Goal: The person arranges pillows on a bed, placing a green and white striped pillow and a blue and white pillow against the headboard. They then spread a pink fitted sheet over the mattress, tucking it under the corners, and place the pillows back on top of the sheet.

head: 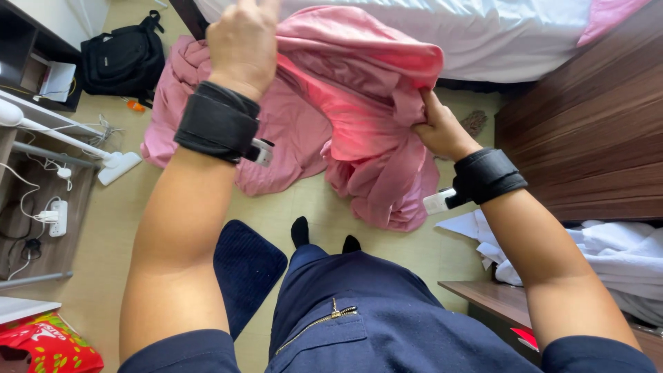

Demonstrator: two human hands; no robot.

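Observation:
A large pink sheet [359,103] hangs bunched in front of me, its lower part trailing onto the floor. My left hand [243,43] is raised high and grips the sheet's upper edge. Lower and to the right, my right hand [440,128] pinches a fold of the same cloth. Both wrists wear black straps. More of the pink fabric lies heaped on the floor behind my left arm.
A bed with a white sheet [483,34] stands ahead. A dark wooden cabinet [594,124] is on the right, with white cloth [615,255] piled on a low table. A black backpack [124,59], a power strip [56,217] with cables and a navy mat [245,269] lie on the floor.

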